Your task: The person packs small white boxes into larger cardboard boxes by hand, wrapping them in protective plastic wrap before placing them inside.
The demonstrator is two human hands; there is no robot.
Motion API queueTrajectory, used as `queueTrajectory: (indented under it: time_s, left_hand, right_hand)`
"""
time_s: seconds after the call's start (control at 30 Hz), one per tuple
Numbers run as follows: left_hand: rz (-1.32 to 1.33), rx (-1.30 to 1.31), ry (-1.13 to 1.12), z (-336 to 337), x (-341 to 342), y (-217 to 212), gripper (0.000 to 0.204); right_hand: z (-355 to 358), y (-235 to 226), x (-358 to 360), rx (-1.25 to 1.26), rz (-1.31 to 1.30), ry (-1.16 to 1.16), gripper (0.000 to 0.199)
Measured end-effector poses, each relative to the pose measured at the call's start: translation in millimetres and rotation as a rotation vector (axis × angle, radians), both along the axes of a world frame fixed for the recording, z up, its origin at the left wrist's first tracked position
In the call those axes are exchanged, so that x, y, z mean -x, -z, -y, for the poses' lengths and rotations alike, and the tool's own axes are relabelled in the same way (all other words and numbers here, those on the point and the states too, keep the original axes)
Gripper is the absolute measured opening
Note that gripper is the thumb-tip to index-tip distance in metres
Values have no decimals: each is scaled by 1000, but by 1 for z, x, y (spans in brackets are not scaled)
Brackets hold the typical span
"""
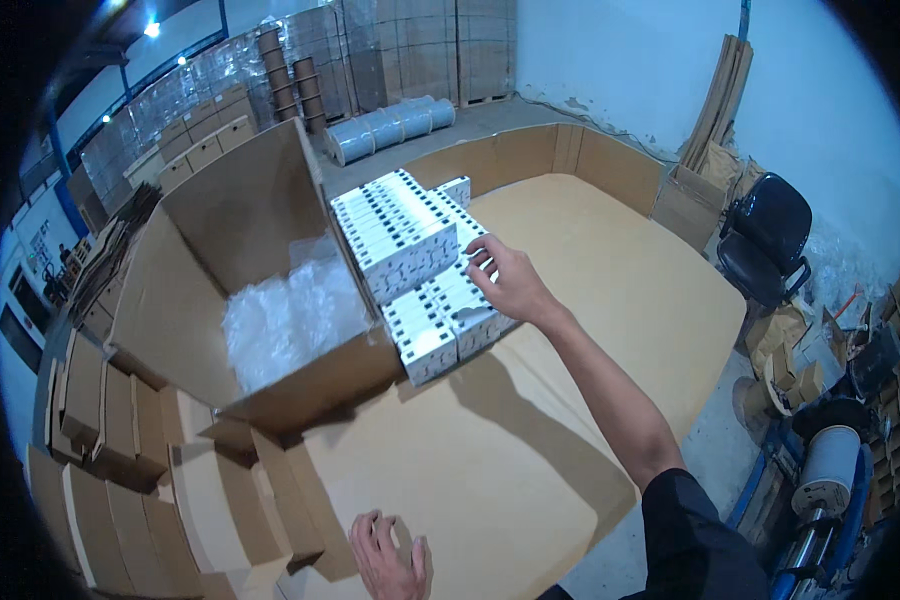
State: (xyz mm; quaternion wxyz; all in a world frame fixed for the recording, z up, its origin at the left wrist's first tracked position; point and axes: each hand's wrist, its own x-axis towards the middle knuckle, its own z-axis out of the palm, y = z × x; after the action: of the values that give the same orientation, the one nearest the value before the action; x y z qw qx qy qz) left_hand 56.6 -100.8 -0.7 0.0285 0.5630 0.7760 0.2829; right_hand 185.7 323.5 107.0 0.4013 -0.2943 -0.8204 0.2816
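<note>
Beside the big cardboard box, white rectangular pieces with dark square slots [395,222] are stacked in rows on the table. A lower layer of the same white pieces [432,330] reaches nearer to me. At the right side of this stack is my right hand [512,285], its fingers bent and apart, with nothing visible in them. Whether its fingertips touch the white pieces, I cannot tell. My left hand [388,562] is low over the near part of the table, palm down with fingers spread, holding nothing.
The tall open cardboard box [310,385] holds crumpled clear plastic wrap [295,315]. Folded cardboard pieces [120,430] stand at the left of the tan tabletop [610,270]. A cardboard edge [520,158] borders its far side. At right are a black chair [767,240] and a roll on a stand [830,465].
</note>
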Motion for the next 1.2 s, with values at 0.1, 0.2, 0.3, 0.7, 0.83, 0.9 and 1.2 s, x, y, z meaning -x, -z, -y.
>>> queueTrajectory:
  time_s: [0.1,0.2,0.3,0.7,0.83,0.9,1.2]
  left_hand:
    - [-192,-11,71,-4,2,-4,45]
    - [-250,41,106,-9,-3,-15,42]
    - [-285,74,134,-13,-1,-18,43]
    - [-223,-92,-104,-23,-2,1,19]
    - [-159,-23,-124,-21,0,3,20]
    - [-172,1,-119,-20,-1,2,20]
    - [-46,100,-90,-13,-3,-7,20]
  right_hand:
    - [-59,1,5,-61,-4,21,26]
    - [-130,11,13,-140,89,91,30]
    - [-196,25,29,-213,129,140,33]
    - [-305,39,97,4,716,307,76]
    - [-321,50,105,5,686,300,72]
    - [-332,59,107,29,660,302,75]
    - [-337,83,95,-86,516,297,39]
